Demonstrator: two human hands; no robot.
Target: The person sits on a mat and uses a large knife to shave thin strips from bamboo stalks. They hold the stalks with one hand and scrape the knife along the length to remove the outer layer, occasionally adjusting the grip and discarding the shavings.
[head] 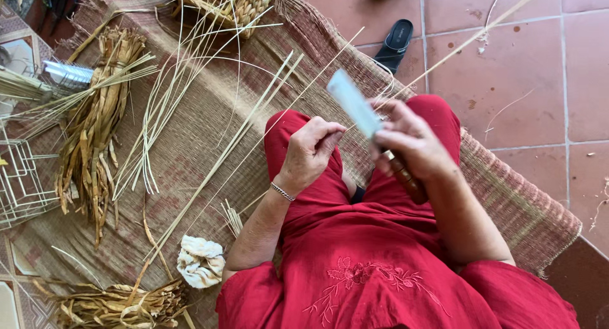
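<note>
Over the red-clothed lap, near the woven mat's (pixel 507 196) right edge, both hands work a thin pale reed strip (pixel 444 56). The right hand (pixel 409 145) is clenched around the brown handle of a knife (pixel 355 105), whose broad pale blade points up and to the left. The left hand (pixel 311 150), with a metal bracelet (pixel 283 192) at the wrist, pinches the near end of the strip between thumb and fingers; the strip runs past the blade and out over the red floor tiles (pixel 520 81). More loose strips (pixel 209 170) lie along the mat's middle. A bundle of dried leaves (pixel 95 126) rests toward its left edge, a woven basket (pixel 231 5) at its far edge, a crumpled cloth (pixel 200 260) near its front edge. Black sandals (pixel 394 45) sit on the tiles.
</note>
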